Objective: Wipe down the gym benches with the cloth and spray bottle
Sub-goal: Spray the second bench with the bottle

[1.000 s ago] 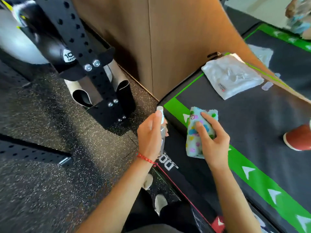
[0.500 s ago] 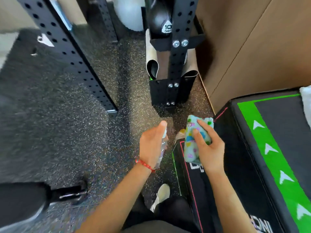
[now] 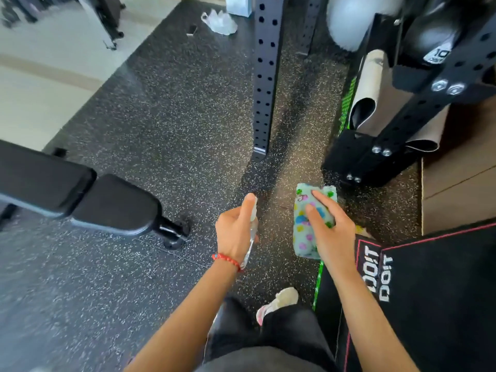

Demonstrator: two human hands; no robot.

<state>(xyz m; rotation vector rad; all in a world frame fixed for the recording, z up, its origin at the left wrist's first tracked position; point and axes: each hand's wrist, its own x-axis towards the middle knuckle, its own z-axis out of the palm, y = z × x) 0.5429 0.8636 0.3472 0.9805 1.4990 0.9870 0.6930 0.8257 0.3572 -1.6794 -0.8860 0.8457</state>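
Observation:
My left hand (image 3: 236, 229) grips a small clear spray bottle (image 3: 251, 237), index finger resting on its top. My right hand (image 3: 331, 232) holds a folded pale-green cloth (image 3: 303, 226) printed with coloured dots. Both hands hover over the speckled rubber floor in front of me. A black padded gym bench (image 3: 80, 194) stretches in from the left edge, its near end about a forearm's length left of the bottle. The corner of a black padded box with green trim and white lettering (image 3: 429, 277) lies at lower right, just under my right forearm.
A black perforated rack upright (image 3: 264, 76) stands straight ahead. A black rack base with rolled mats (image 3: 375, 146) sits at upper right beside a wooden box (image 3: 461, 178). A plastic bag (image 3: 220, 22) lies far ahead. My shoe (image 3: 279, 302) shows below.
My view has swung left, away from the black and green padded box. The gym bench has come into sight at left. Both hands keep their grip on bottle and cloth.

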